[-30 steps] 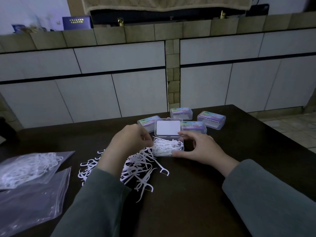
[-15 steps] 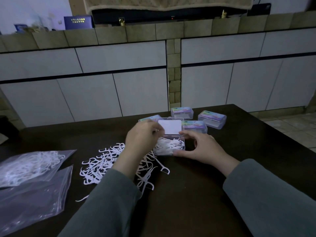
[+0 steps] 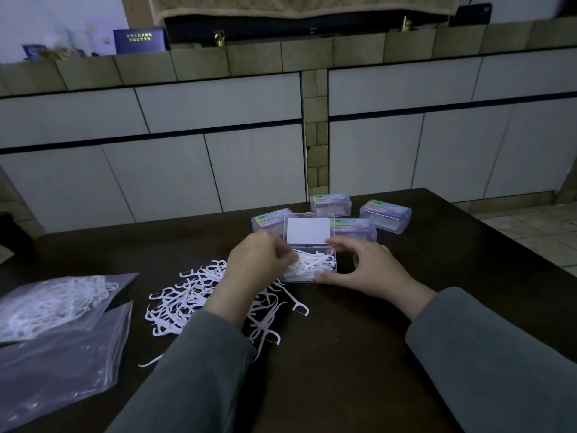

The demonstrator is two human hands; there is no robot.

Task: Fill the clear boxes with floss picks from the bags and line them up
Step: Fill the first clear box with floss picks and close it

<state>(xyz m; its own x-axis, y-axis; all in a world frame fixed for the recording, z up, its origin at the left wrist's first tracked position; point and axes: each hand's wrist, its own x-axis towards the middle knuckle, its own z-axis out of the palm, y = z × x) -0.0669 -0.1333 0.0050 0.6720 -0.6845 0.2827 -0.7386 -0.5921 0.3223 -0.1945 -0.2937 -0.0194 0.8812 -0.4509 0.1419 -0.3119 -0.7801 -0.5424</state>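
The room is dim and bluish. The dark brown wooden table (image 3: 359, 354) looks nearly black (little detail shows). Straight lines bend near the frame edges, and the upper left corner looks blurry.

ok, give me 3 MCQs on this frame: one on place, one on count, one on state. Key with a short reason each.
1. Where is the loose pile of floss picks relative to the open clear box?
A. behind it
B. to its left and nearer the person
C. inside a bag

2. How many closed labelled boxes sit behind the open box?
A. two
B. four
C. six

3. What state is the open box's lid in?
A. raised at the far edge
B. snapped shut
C. lying detached on the table

Key: 1 B, the pile spreads on the dark table left of the box. 2 B, four lids with coloured labels show, for example the far-right box. 3 A, the lid stands up behind the picks while the left hand and right hand flank the box.
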